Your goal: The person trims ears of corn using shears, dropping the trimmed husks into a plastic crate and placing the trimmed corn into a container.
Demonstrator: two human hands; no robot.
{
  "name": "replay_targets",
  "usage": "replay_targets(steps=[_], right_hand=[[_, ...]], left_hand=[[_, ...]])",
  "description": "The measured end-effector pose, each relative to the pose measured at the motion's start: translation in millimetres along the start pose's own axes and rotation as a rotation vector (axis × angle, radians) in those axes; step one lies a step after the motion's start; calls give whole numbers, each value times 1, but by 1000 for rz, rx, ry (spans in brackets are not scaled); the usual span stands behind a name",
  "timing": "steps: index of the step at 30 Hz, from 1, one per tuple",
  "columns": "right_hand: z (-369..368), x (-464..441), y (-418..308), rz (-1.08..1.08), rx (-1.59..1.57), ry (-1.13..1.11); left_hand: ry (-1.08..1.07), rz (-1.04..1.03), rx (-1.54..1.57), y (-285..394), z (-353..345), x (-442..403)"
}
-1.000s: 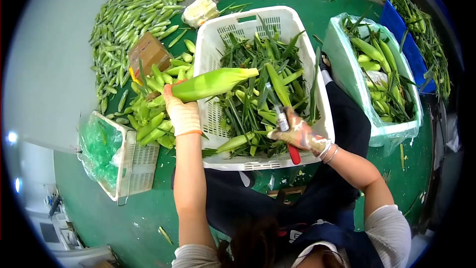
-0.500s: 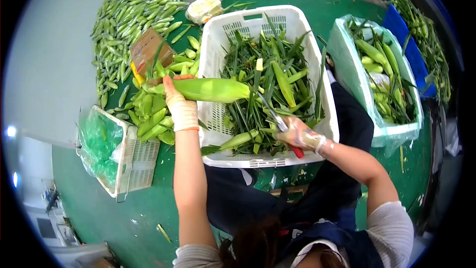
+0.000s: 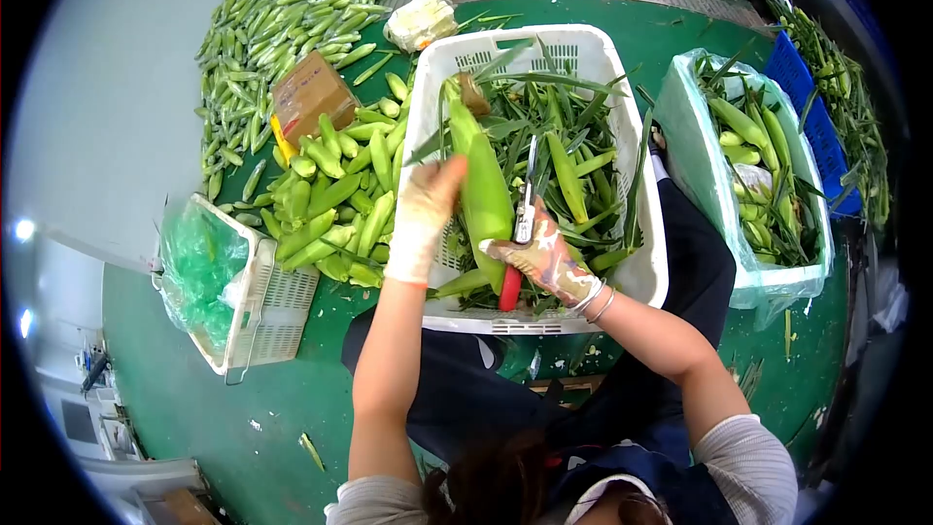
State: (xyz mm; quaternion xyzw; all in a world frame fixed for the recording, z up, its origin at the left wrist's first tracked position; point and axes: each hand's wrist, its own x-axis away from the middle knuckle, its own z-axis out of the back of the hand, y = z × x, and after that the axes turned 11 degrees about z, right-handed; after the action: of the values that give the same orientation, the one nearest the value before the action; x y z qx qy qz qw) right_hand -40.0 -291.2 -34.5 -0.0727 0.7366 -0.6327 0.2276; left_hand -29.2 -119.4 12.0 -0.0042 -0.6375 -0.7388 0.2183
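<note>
An ear of corn in green husk [image 3: 483, 185] stands steeply tilted over the white basket [image 3: 641, 277], its brown-cut stalk end uppermost. My left hand [image 3: 430, 209], in a pale glove, is beside the ear's left side, its thumb close to the husk; motion blur hides whether it grips. My right hand [image 3: 554, 258], in a patterned glove, is closed round pruning shears [image 3: 525, 219] with a red handle and blades pointing up. Its thumb lies against the ear's lower end. Cut leaves and husk pieces [image 3: 583, 136] fill the basket beneath.
Left of the basket lies a heap of corn ears [image 3: 335, 199] with a cardboard box [image 3: 313, 97]. Behind it spread many wrapped ears [image 3: 282, 34]. A crate with green plastic bags [image 3: 204, 262] stands at left, a lined crate of corn [image 3: 768, 277] at right.
The ear has swung from lying level at the left to steeply upright over the basket. My left hand has moved right and down; my right hand with the shears has come to the ear.
</note>
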Motion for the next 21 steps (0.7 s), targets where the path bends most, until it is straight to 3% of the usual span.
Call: replay_targets(steps=[1,3,4,6,7,10,12,14,15,18,19,20,21], right_hand=[[1,-1,-5,-21,203,-50],[2,-4,-11,61,539,-202],[9,-3,-12,55,545,-214],[23,-1,-17,-216,523,-425],[31,-2,-22,-247,536,-472],[53,-6,8,-187,318,-459],[66,-26,-5,-358,117,-542],[76,-45,-30,-434,106,-585],[83,-54,-37,-450,32,-668],[82,-62,-61,-306,301,-799],[80,-55,-42,-342,17,-726],[72,-55,-61,-314,439,-752],[73,-51,-52,-328,410,-692]], left_hand=[[-84,4,-51,3,-3,14],[-45,-262,42,1,-19,26],[-92,-82,189,-8,-18,20],[-33,-112,44,-17,-2,13],[17,-150,-112,-20,5,9],[-53,-89,-121,-30,13,9],[-33,-81,-245,-33,15,18],[-248,106,-338,-8,14,44],[-253,-32,-437,-25,18,37],[-371,-38,-600,-31,28,31],[-389,-59,-677,-33,31,29],[-406,-83,-753,-35,34,26],[-349,-235,-776,-42,38,21]])
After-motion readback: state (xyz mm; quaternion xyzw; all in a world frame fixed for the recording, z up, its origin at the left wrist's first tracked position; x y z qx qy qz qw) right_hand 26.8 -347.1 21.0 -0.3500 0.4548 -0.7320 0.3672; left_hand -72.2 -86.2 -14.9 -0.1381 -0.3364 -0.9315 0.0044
